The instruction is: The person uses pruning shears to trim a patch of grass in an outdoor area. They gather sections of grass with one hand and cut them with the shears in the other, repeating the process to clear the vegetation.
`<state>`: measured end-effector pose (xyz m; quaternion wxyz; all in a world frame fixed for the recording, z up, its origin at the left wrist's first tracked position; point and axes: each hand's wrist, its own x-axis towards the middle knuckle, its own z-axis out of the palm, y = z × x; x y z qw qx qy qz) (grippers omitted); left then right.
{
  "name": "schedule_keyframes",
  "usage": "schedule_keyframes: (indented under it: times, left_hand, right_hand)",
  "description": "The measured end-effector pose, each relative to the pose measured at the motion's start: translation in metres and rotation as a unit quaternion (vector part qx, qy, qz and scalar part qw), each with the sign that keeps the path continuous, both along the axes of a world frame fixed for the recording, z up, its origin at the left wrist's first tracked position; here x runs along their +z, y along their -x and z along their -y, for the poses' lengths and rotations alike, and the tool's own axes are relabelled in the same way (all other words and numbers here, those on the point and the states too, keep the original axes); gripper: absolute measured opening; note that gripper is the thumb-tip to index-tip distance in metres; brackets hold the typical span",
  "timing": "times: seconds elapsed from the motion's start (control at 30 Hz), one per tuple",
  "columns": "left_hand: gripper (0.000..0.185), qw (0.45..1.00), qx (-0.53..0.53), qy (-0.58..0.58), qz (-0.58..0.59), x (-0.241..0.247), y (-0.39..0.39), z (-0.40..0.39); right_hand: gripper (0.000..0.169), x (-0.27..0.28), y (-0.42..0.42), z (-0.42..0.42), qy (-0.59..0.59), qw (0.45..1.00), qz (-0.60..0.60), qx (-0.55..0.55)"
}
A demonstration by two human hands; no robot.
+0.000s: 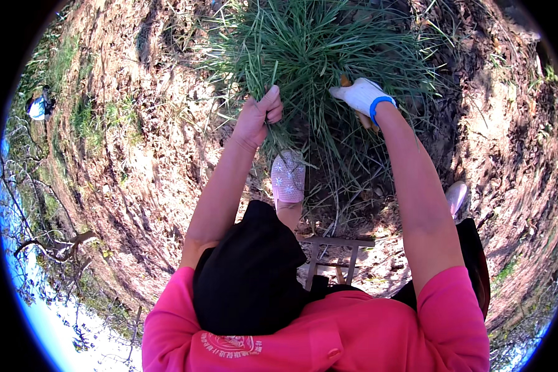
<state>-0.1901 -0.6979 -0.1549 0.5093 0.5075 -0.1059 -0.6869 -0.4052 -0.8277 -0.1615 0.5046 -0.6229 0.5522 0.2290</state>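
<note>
My left hand [262, 114], bare, is closed around a bundle of long green grass blades [256, 60], whose lower ends hang beneath the fist. A large clump of the same narrow-leaved grass [325, 46] spreads out in front of me. My right hand [360, 96] wears a white knit glove with a blue cuff and is at the clump's near right side. It grips a wooden handle [365, 120]; a brownish-orange piece [345, 81] shows by the thumb. Whatever tool part joins the handle is hidden in the grass.
Leaf-littered soil [176, 139] surrounds the clump. My pink mesh shoe [288, 176] stands just below it, the other shoe [456, 197] at the right. A small stool frame [337, 242] is near my body. Bare branches [69, 244] and a blue-and-black object [39, 107] lie at far left.
</note>
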Motion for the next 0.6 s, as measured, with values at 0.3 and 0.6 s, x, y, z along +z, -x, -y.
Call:
schedule_keyframes:
  times: [0.3,0.6]
  left_hand:
    - [0.016,0.997,0.041,-0.065,-0.011,-0.008,0.004,-0.007]
    - [0.009,0.996,0.029,-0.084,0.000,-0.009,0.024,-0.010]
  right_hand:
    - [0.058,-0.007,-0.006,-0.014,0.099,0.995,-0.003,0.000]
    - [0.046,-0.018,0.022,-0.063,0.240,0.970,0.024,0.008]
